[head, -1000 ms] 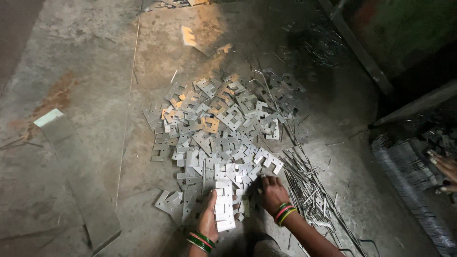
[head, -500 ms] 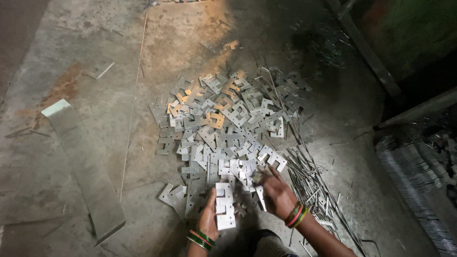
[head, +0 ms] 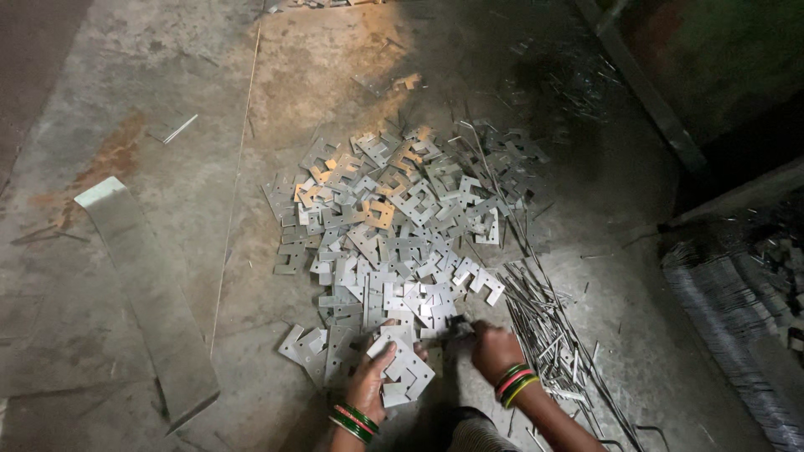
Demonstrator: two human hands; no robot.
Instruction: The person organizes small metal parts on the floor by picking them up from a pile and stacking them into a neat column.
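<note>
1. Two hands work at the near edge of a heap of stamped metal plates (head: pixel 402 226) spread over a concrete floor (head: pixel 126 100), seen from a head-worn camera looking down.
2. Left hand (head: pixel 373 377), bangled at the wrist, lies flat with fingers spread on a small stack of notched plates (head: pixel 406 368) just in front of the person; it presses the stack rather than closing round it.
3. Right hand (head: pixel 494 351), also bangled, is curled shut on a small dark piece (head: pixel 456 329) at the heap's near right corner; what the piece is cannot be told.
4. Heap lies straight ahead of both hands and runs away from the person, its long axis pointing up the frame; the stack under the left hand is its nearest part, so the left hand is nearer the plates.
5. Thin metal rods (head: pixel 544 335) lie in a slanting bundle just right of the right hand; a long metal strip (head: pixel 146 293) lies well apart to the left.
</note>
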